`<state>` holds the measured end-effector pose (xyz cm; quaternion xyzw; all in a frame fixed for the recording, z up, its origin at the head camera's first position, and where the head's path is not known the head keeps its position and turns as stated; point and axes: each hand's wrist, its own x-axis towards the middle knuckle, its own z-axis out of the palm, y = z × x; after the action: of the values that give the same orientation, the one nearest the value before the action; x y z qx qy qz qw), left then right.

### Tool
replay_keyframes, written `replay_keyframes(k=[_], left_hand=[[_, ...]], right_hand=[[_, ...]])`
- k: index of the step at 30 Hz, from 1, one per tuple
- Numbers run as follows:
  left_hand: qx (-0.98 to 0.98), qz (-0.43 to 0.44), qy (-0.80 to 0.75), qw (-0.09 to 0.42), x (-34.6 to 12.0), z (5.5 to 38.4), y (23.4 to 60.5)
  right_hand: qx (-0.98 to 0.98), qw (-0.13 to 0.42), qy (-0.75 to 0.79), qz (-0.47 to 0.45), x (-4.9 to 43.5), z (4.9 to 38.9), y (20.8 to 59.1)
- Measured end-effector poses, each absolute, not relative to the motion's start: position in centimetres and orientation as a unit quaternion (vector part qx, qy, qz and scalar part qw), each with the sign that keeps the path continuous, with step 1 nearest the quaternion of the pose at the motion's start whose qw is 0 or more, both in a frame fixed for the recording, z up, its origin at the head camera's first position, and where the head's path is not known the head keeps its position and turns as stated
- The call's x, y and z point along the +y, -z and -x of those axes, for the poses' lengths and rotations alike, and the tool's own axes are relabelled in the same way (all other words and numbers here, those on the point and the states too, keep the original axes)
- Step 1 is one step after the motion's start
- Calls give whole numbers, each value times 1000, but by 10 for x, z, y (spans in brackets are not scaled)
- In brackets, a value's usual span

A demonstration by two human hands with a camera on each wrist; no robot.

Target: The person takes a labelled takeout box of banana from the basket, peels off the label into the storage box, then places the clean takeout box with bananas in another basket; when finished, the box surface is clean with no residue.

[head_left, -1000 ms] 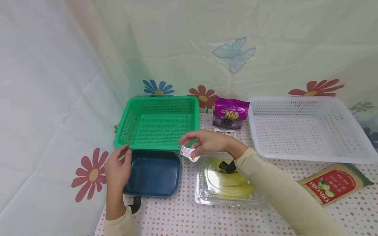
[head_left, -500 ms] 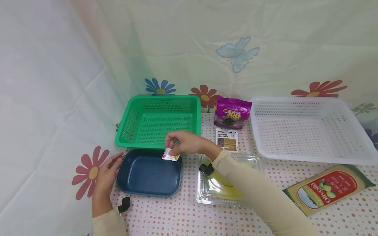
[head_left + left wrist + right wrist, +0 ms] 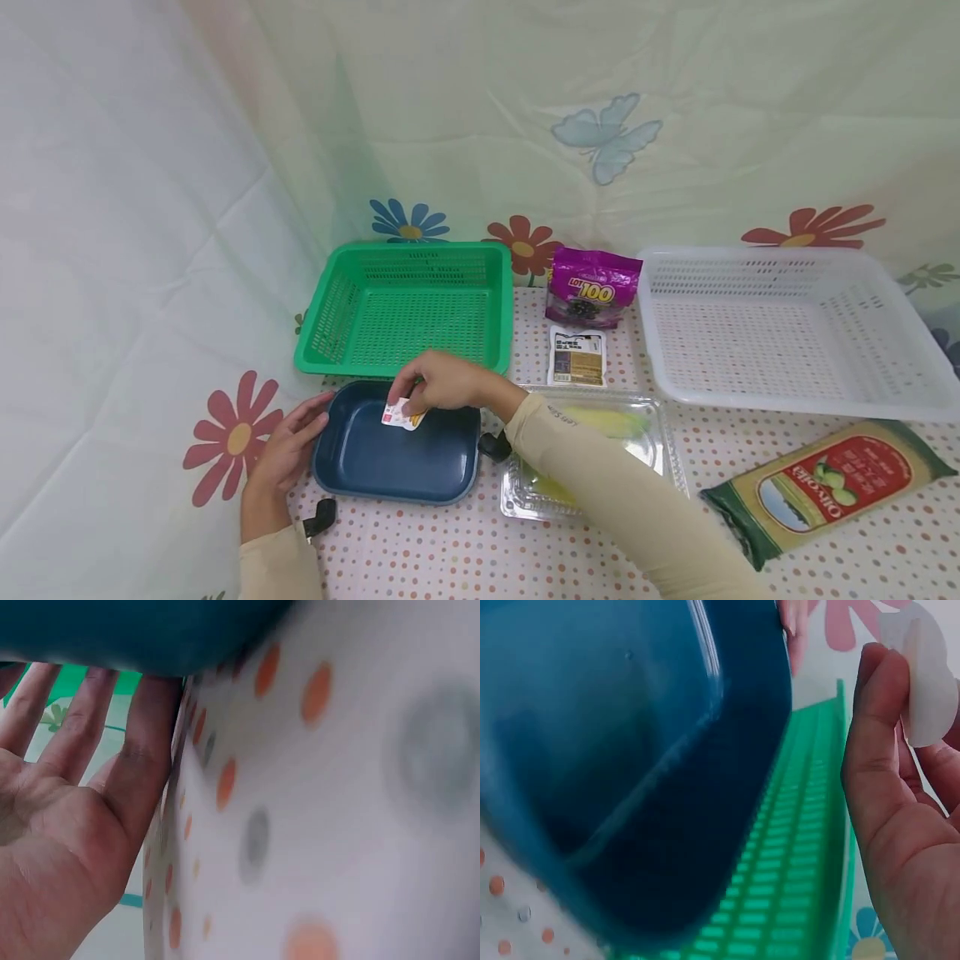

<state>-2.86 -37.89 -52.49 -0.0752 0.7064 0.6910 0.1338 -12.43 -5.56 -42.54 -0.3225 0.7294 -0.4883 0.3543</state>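
My right hand (image 3: pixel 446 381) pinches a small white packet (image 3: pixel 396 415) with red and yellow print between thumb and fingers. It is over the dark blue tray (image 3: pixel 397 492). In the right wrist view the packet (image 3: pixel 928 682) shows its plain white side, above the tray's wall. My left hand (image 3: pixel 288 442) lies along the tray's left side with fingers extended. The left wrist view shows that hand (image 3: pixel 82 787) palm inward, its fingertips hidden behind the tray's wall (image 3: pixel 135 634).
A green basket (image 3: pixel 311 368) stands behind the tray. To the right are a clear box (image 3: pixel 517 504) holding bananas, a brown-and-white packet (image 3: pixel 577 357), a purple candy bag (image 3: pixel 592 287), a white basket (image 3: pixel 795 407) and an Olivoila bag (image 3: pixel 832 487).
My right hand has carried the small packet leftward from beside the clear box to over the tray. The left hand has come against the tray's left side, and the tray has shifted slightly right.
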Motion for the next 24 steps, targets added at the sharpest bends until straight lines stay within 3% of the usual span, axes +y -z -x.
replay_keyframes(k=[18,24], left_hand=[[597,-121,-767,203,-397,45,551],[554,-150,-789,219,-401,48,557]], right_hand=[[783,335,358,383,-92,115,443],[798,336,329,378,-107,111,452]])
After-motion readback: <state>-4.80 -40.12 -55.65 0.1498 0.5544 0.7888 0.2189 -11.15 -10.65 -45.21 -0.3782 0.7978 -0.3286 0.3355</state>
